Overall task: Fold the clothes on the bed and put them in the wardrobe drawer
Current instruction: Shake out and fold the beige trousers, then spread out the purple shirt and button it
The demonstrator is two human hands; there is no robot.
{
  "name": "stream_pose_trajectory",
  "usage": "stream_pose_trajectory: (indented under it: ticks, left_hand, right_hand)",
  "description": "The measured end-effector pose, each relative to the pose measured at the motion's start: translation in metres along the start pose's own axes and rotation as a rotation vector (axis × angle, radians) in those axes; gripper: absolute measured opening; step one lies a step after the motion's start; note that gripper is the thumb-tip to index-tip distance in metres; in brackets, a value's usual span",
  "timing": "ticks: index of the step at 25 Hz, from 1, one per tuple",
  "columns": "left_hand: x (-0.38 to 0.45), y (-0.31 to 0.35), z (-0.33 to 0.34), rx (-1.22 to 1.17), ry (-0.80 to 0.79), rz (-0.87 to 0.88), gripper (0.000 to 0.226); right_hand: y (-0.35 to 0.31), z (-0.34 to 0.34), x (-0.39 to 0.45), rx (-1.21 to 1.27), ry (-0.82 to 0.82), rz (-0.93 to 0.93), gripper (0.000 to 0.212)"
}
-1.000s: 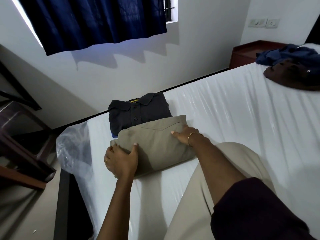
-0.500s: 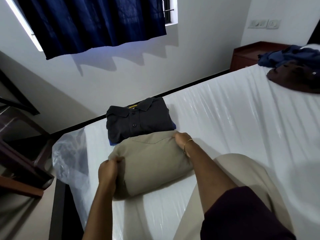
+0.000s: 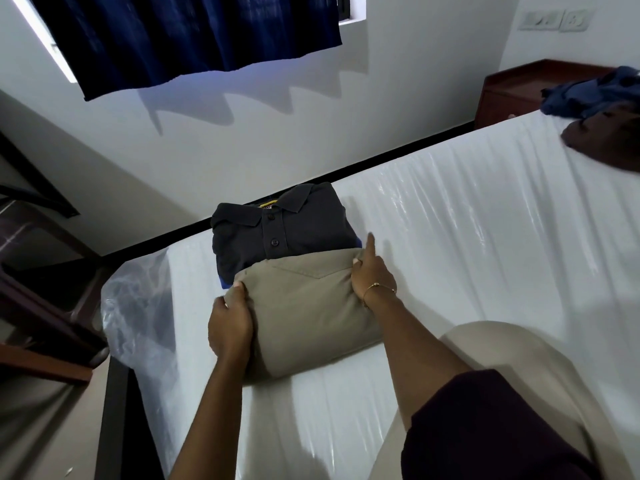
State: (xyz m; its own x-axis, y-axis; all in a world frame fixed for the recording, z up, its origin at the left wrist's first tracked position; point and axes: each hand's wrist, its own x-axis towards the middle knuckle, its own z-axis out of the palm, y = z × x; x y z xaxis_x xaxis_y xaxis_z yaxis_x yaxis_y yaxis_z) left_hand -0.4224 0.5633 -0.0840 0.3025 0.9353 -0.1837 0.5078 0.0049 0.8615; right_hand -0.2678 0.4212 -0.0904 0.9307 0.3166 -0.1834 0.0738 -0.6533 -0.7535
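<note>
A folded khaki garment (image 3: 308,306) lies on the white plastic-covered mattress (image 3: 467,237), its far edge overlapping a folded dark polo shirt (image 3: 277,230). My left hand (image 3: 230,323) grips the khaki garment's left edge with curled fingers. My right hand (image 3: 372,275) grips its far right corner, index finger pointing up. A heap of unfolded clothes (image 3: 602,116), blue and brown, sits at the bed's far right. No wardrobe drawer is in view.
A dark wooden bedside cabinet (image 3: 512,91) stands beyond the bed at the right. Dark wooden furniture (image 3: 38,289) stands left of the bed. Loose plastic wrap (image 3: 135,306) bunches at the mattress's left corner. My knee (image 3: 502,375) rests on the mattress.
Both hands went from lying flat on the khaki garment to gripping its edges. The garment has shifted toward the dark polo shirt and now overlaps it.
</note>
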Motion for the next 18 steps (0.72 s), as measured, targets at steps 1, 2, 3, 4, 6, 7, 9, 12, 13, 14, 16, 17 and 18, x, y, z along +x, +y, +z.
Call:
stream_pose_trajectory:
  ticks: [1, 2, 3, 4, 6, 7, 9, 12, 13, 14, 16, 17, 18]
  left_hand:
    - [-0.003, 0.003, -0.001, 0.17, 0.147, 0.131, 0.048]
    - [-0.005, 0.008, -0.005, 0.298, 0.258, 0.32, 0.045]
    - [-0.003, 0.011, -0.007, 0.378, 0.305, 0.556, 0.039]
    - [0.001, 0.011, -0.006, 0.439, 0.291, 0.763, 0.035]
    - [0.006, 0.011, -0.001, 0.548, 0.148, 0.875, 0.053]
    - [0.007, 0.01, 0.002, 0.599, 0.072, 0.833, 0.071]
    - [0.007, 0.003, 0.01, 0.674, 0.029, 0.787, 0.093]
    - [0.011, -0.005, 0.016, 0.691, -0.005, 0.762, 0.101]
    - [0.013, -0.007, 0.018, 0.698, -0.032, 0.743, 0.102]
    - [0.014, -0.009, 0.019, 0.703, -0.054, 0.727, 0.102]
    - [0.014, -0.01, 0.019, 0.704, -0.067, 0.706, 0.103]
    - [0.012, -0.008, 0.018, 0.688, -0.052, 0.704, 0.102]
    - [0.01, -0.006, 0.016, 0.66, -0.016, 0.721, 0.1]
  right_hand:
    - [0.002, 0.002, 0.0, -0.091, 0.019, -0.044, 0.053]
    - [0.002, 0.002, 0.0, -0.186, 0.058, -0.08, 0.051]
    - [0.0, 0.002, -0.001, -0.28, 0.147, -0.127, 0.049]
    - [-0.003, 0.001, -0.003, -0.338, 0.287, -0.214, 0.045]
    - [-0.012, 0.002, -0.005, -0.34, 0.539, -0.518, 0.027]
    - [-0.013, 0.004, -0.006, -0.332, 0.56, -0.662, 0.023]
    - [-0.01, 0.012, -0.009, -0.389, 0.367, -0.712, 0.04]
    - [0.002, 0.018, -0.005, -0.43, 0.065, -0.446, 0.052]
    - [0.004, 0.018, -0.002, -0.426, 0.013, -0.408, 0.054]
    - [0.003, 0.018, -0.002, -0.418, -0.025, -0.389, 0.055]
    - [0.001, 0.018, -0.003, -0.39, -0.04, -0.392, 0.056]
    - [0.001, 0.016, -0.005, -0.386, -0.002, -0.41, 0.057]
    - [0.001, 0.015, -0.008, -0.374, 0.063, -0.423, 0.056]
